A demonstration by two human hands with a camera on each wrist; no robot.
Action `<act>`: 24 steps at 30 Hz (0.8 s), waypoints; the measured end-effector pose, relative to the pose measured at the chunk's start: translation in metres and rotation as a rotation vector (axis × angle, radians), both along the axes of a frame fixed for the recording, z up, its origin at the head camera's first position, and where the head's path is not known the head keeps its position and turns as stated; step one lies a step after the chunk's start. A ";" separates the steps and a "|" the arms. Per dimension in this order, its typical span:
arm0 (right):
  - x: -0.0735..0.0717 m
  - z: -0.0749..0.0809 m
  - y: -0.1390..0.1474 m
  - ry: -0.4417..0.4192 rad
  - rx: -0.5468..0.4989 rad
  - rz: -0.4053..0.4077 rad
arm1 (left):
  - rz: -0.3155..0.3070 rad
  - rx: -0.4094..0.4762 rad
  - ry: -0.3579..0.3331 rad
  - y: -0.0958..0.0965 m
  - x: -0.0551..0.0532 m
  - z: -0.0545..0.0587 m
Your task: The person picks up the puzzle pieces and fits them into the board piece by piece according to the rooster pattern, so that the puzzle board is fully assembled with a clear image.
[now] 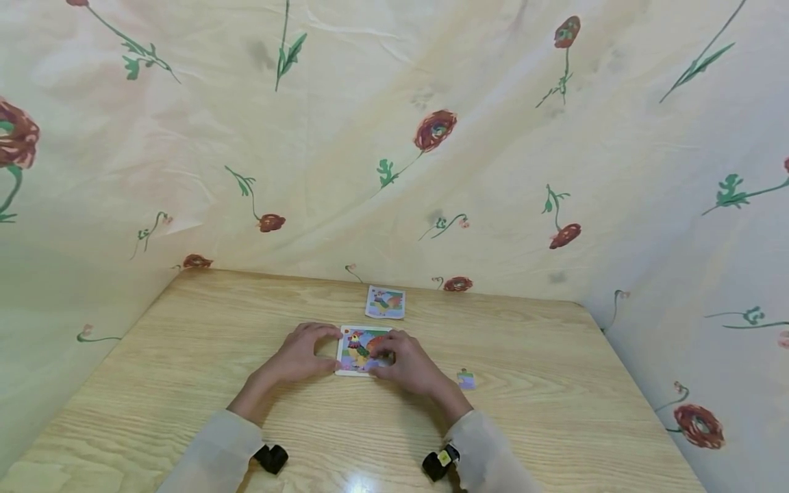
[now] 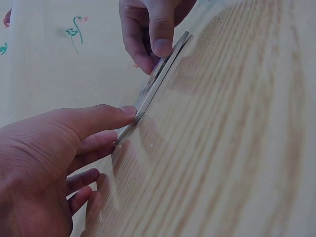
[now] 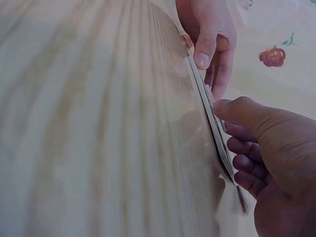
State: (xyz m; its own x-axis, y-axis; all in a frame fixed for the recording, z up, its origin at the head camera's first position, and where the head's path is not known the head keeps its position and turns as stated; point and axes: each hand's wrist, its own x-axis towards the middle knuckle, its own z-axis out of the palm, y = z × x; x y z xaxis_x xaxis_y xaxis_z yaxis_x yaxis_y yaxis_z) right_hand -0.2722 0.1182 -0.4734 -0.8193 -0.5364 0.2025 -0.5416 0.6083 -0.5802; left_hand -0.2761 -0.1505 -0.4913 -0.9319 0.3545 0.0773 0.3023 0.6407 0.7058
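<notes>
A small jigsaw puzzle in a white-edged tray lies on the table, its colourful picture showing a rooster. At its left side my left hand grips the tray's edge, thumb near and fingers beyond. My right hand bends over the right part of the puzzle, covering some of it. From the right wrist view, its thumb and fingers pinch a thin puzzle piece lying at or just above the tray's surface. To the right of that hand, a loose purple and green puzzle piece lies on the wood.
Behind the tray, a square picture card with the same rooster lies near the back edge of the wooden table. Flower-printed cloth hangs behind and at both sides. Each wrist carries a black strapped device.
</notes>
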 end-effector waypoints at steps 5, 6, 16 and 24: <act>-0.001 -0.001 0.000 -0.007 0.015 -0.005 | -0.001 -0.003 0.002 0.000 -0.001 0.001; -0.001 -0.002 0.000 -0.011 0.015 -0.006 | 0.000 -0.005 0.004 0.000 -0.001 0.001; -0.003 -0.004 -0.001 -0.024 0.001 -0.012 | 0.002 -0.008 0.004 0.000 0.000 0.002; -0.003 -0.002 -0.002 -0.021 -0.013 -0.005 | 0.004 -0.001 -0.008 0.001 0.000 0.003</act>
